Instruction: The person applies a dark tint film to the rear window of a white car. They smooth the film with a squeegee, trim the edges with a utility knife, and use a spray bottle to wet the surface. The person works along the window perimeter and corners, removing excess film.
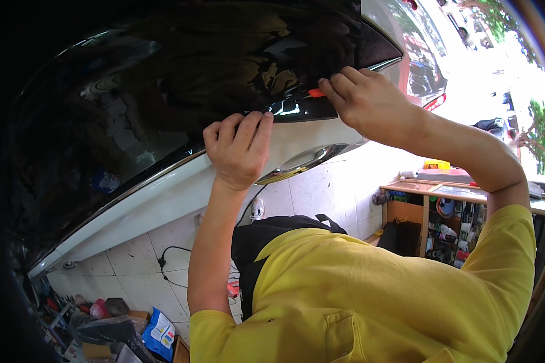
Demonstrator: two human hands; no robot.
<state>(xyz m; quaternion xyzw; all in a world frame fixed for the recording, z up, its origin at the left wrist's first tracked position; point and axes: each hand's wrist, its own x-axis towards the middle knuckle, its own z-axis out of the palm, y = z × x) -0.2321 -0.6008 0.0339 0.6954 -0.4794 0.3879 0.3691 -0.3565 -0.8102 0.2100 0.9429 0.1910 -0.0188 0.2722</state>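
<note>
Much of the orange tool (316,93) is hidden by the right hand (375,106), whose bent fingers hold it at the window's lower edge, near the right corner. The left hand (239,148) has its fingers narrow, side by side, tips on the same edge farther left; whether they pinch anything, I cannot tell. The window (163,72) fades into the dark rim above, and reflections blur its surface. It is black, glossy and curved, bordered below by thin bright trim (154,176), with a smooth white car panel (136,209) and a rounded, shiny handle (309,160) beneath. Pale square tiles (142,251) cover the floor, crossed by a dark cord (162,261); a wooden cabinet (425,230) with crowded shelves stands to the right, against glare.
</note>
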